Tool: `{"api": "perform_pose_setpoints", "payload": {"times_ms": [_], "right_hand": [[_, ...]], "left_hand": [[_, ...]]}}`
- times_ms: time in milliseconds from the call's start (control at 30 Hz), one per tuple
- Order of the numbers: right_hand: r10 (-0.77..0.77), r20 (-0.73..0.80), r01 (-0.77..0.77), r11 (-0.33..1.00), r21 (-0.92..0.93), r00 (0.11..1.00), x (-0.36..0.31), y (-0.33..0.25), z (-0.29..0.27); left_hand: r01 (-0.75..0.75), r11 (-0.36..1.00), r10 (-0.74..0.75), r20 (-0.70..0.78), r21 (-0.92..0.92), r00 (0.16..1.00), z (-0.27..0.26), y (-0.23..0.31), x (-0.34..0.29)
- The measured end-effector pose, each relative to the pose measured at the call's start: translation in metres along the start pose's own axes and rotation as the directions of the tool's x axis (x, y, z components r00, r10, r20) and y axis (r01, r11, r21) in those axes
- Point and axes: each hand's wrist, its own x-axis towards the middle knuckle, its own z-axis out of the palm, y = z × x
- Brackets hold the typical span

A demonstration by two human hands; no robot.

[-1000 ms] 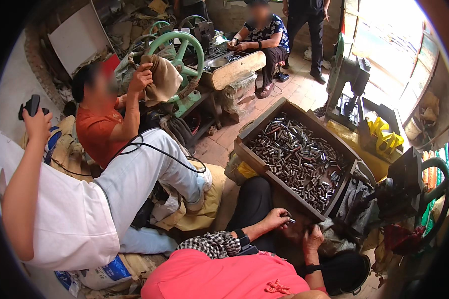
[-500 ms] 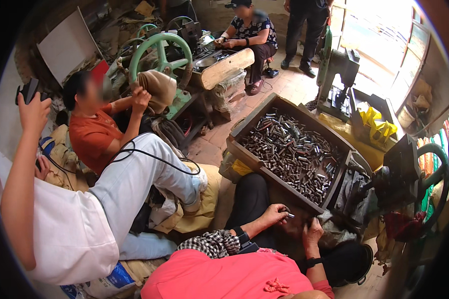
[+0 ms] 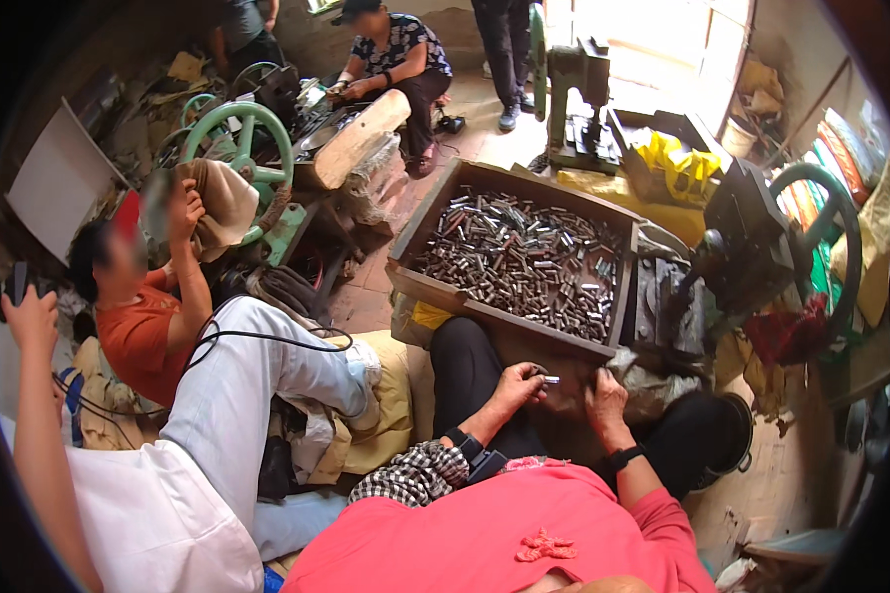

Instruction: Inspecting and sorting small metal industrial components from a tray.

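My left hand (image 3: 516, 388), below a checked sleeve, has its fingers closed on a small shiny metal tube (image 3: 552, 380), whose end sticks out toward the right. To its right, my right hand (image 3: 606, 397) is closed near the lower right corner of a wooden box (image 3: 512, 314); whatever its fingertips may hold is too small to make out. Many short metal tubes (image 3: 524, 252) lie loose in a heap in this box, just beyond my hands. Both hands are apart, above my lap.
A dark press with a handwheel (image 3: 761, 242) stands to the right. Beyond the box is another press (image 3: 578, 99), beside a crate with yellow cloth (image 3: 677, 163). At left sit a person in orange (image 3: 138, 341) and one in white (image 3: 158, 514). A black cable (image 3: 277, 334) crosses a leg.
The whole view has swung, so the box and room appear farther left and higher. My left hand keeps the metal tube. The person in orange has raised a hand.
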Motion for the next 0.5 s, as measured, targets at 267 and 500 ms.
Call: {"api": "perform_pose_setpoints", "payload": {"times_ms": [267,500], "right_hand": [[-0.072,-0.057,0.074,0.997,0.028,0.996,-0.004,0.000,0.004],[-0.087,-0.029,0.087,0.996,0.018,0.996,-0.005,0.000,0.005]], "left_hand": [[-0.027,0.999,0.027,-0.009,0.021,1.000,-0.002,-0.007,-0.004],[-0.021,0.998,0.024,-0.035,0.063,0.999,-0.007,-0.015,-0.011]]}}
